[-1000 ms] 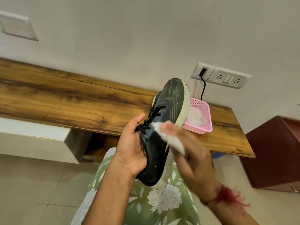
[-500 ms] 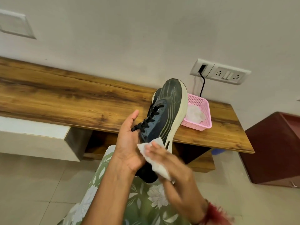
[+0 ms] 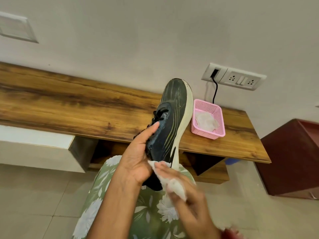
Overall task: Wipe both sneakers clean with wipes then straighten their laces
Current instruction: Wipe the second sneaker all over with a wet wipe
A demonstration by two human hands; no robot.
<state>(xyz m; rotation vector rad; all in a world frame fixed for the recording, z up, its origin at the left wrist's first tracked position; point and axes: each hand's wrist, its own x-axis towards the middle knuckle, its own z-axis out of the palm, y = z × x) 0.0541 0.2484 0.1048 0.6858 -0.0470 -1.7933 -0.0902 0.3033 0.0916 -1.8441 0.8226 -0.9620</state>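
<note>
A dark sneaker (image 3: 170,121) with a cream sole and black laces stands on end, toe up, in front of the wooden shelf. My left hand (image 3: 139,156) grips it from the left, thumb across the laces. My right hand (image 3: 183,190) holds a white wipe (image 3: 170,180) and presses it against the sneaker's heel end, low down. The hand is motion-blurred. The heel itself is partly hidden behind both hands. Only one sneaker is in view.
A pink mesh basket (image 3: 216,133) with used wipes (image 3: 205,121) inside sits on the wooden shelf (image 3: 69,104) to the right of the sneaker. A wall socket with a black cable (image 3: 214,90) is above it. A dark red cabinet (image 3: 291,157) stands at right. My lap in green floral cloth (image 3: 148,213) is below.
My right hand has slid the wipe down the sneaker's side, from near the laces to the heel end. The left hand kept its hold; the sneaker stayed upright.
</note>
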